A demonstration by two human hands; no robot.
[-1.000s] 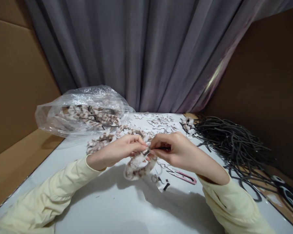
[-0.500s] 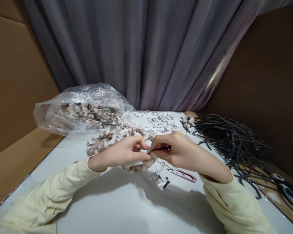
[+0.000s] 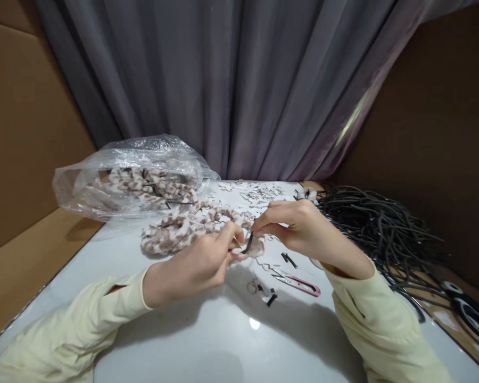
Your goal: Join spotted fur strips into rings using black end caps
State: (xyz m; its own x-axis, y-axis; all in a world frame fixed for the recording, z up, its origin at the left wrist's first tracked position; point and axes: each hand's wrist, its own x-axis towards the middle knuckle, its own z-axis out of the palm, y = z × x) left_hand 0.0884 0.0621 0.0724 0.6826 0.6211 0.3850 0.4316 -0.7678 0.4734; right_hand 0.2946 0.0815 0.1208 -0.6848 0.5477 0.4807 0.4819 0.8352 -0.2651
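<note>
My left hand (image 3: 209,256) is closed on a fluffy brown-and-white fabric ring (image 3: 257,246), like a scrunchie; part of it is hidden behind my fingers. A short black elastic cord (image 3: 249,242) sticks up out of the fabric. Its upper end is pinched between the thumb and fingertips of my right hand (image 3: 289,226). More fluffy rings (image 3: 167,231) lie just beyond my left hand. Below my right hand, pink-handled thread snips (image 3: 297,282) rest on the white table, close to short cut black cord pieces (image 3: 289,259).
A clear plastic bag (image 3: 135,151) holding fluffy rings stands at the back left. Fabric scraps (image 3: 263,194) are scattered at the back. A heap of black cords (image 3: 375,229) lies at the right, with black-handled scissors (image 3: 469,308) near the edge. Cardboard walls flank the table (image 3: 175,346).
My right hand has risen slightly away from the left, drawing the cord end up. My left hand has turned with the ring. Black cord pieces now show where my right hand was.
</note>
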